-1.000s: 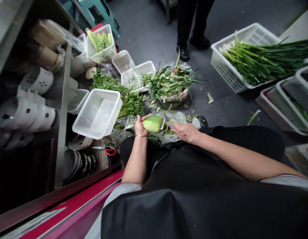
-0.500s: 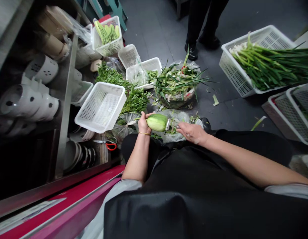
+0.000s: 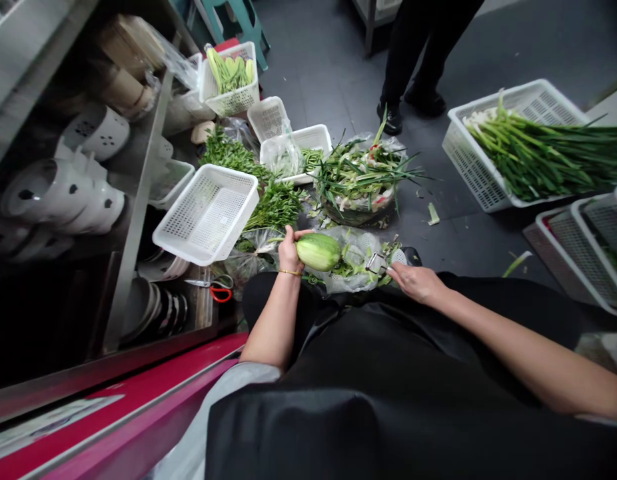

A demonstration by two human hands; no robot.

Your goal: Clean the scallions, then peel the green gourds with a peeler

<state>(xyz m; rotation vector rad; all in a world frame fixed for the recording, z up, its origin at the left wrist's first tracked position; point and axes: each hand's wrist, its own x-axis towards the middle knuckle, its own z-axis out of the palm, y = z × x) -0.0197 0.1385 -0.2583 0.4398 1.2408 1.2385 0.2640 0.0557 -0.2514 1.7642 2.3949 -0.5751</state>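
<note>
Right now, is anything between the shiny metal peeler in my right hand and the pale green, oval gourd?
Nothing visible stands between the shiny metal peeler in your right hand and the pale green, oval gourd in your left hand; a clear plastic bag with green scraps appears to lie below the gap.

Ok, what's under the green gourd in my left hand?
Past the green gourd, a clear plastic bag with green scraps shows; whatever lies directly beneath the gourd is covered.

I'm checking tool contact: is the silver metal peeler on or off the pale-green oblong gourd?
Off: the peeler, in the right hand, is apart from the gourd, with a visible gap between.
</note>
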